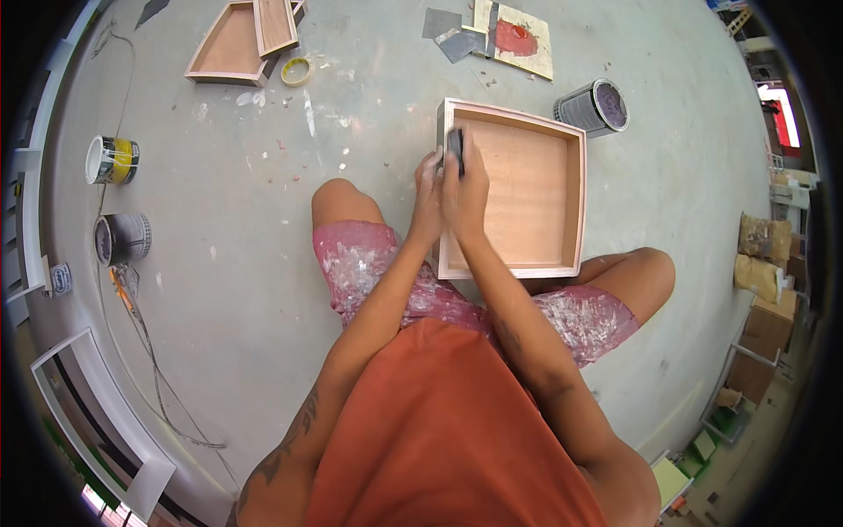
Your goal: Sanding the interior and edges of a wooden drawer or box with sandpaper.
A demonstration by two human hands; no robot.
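Drawer (527,193): gripping dark block (456,145) in right hand (467,187) over left wall (443,255). Holding left hand (427,200) by that wall's outside; can't tell its grip.

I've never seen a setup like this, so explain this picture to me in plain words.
There is no machine here, just a person's two bare hands. The single picture comes from a wide fisheye camera worn on the head, looking down, so straight edges bend near the rim. The right hand holds a small dark block, partly hidden, at the left wall of an open, rectangular, pale wooden box. The left hand is at that same wall. On the grey, paint-spotted floor lie a yellow roll of tape and a grey cylindrical can.
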